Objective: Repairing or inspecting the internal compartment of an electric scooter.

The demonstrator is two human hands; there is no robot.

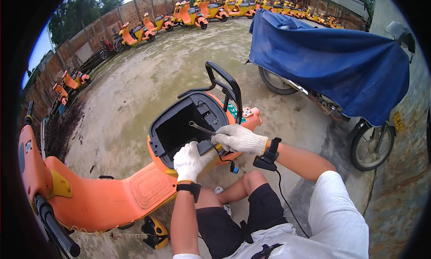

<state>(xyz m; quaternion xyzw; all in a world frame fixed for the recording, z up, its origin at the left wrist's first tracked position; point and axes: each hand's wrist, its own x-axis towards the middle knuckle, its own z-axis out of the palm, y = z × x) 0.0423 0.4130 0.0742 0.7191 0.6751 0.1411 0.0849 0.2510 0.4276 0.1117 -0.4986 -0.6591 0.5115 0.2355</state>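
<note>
An orange and yellow scooter stands before me with its black-rimmed seat compartment open. My gloved right hand is closed on a metal wrench that reaches over the compartment's right side. My gloved left hand grips a dark block at the near edge of the compartment, just below and left of my right hand. A dark cable with a blue connector hangs from that corner. A black tubular rail rises behind the compartment.
A motorbike under a blue cover stands at right beside a stained wall. A yellow helmet lies by the scooter's deck. Rows of orange and yellow scooters line the brick wall behind. The handlebar juts toward me at lower left.
</note>
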